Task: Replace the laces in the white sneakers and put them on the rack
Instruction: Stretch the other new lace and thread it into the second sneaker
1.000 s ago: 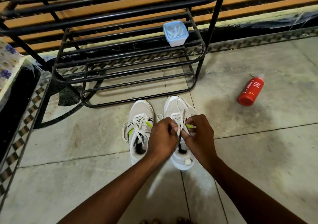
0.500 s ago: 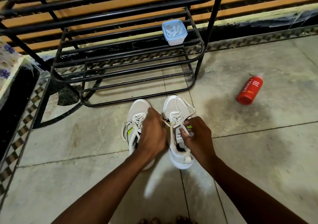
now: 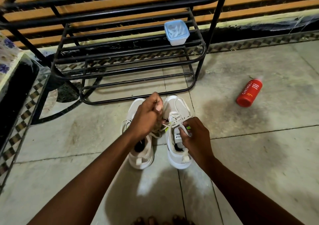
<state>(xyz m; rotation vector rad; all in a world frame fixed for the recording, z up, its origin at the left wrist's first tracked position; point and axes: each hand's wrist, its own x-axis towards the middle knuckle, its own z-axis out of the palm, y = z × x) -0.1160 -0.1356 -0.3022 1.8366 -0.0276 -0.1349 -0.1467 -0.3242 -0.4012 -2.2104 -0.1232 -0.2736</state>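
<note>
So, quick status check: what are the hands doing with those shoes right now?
Left hand grips a lace, pulled up. Right hand pinches lace at the right sneaker. Both sneakers on the floor, rack ahead. Nothing in the way.

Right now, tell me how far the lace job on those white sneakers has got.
Done: nothing looks finished; both sneakers sit on the floor, the rack holding only a small blue tub. In hand: the left hand pulls a lace end up while the right hand pinches the laces on the right sneaker. Left: whichever laces remain, including the left sneaker, then racking both.
</note>
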